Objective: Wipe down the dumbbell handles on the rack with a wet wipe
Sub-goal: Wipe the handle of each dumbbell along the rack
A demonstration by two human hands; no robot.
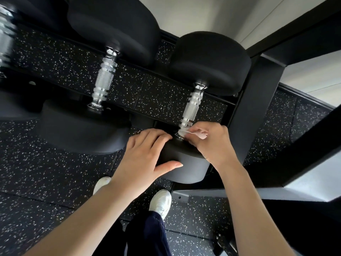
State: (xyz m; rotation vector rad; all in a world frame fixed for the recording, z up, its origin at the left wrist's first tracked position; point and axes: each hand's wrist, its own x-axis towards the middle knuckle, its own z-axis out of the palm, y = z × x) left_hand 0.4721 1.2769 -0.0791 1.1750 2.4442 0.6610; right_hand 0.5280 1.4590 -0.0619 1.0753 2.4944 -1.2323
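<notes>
We stand on black rubber floor [46, 172] flecked with white, a pale wall [212, 13] beyond the black rack [258, 100]. Our right hand [214, 141] pinches the wet wipe [186, 133] against the near end of the right dumbbell's handle [192, 106]. Our left hand [145, 156] rests, fingers relaxed, on its near weight [186, 163]. Another dumbbell [105, 78] sits left.

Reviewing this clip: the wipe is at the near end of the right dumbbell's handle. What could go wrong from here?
1. The right hand pinches only a small wad of wet wipe at the near end of the handle; the knurled middle and far end could get skipped.
2. The knurling may snag or shred the thin wipe.
3. The left hand rests on the dumbbell's near head; if it rolls on the rack, fingers could be pinched.
</notes>
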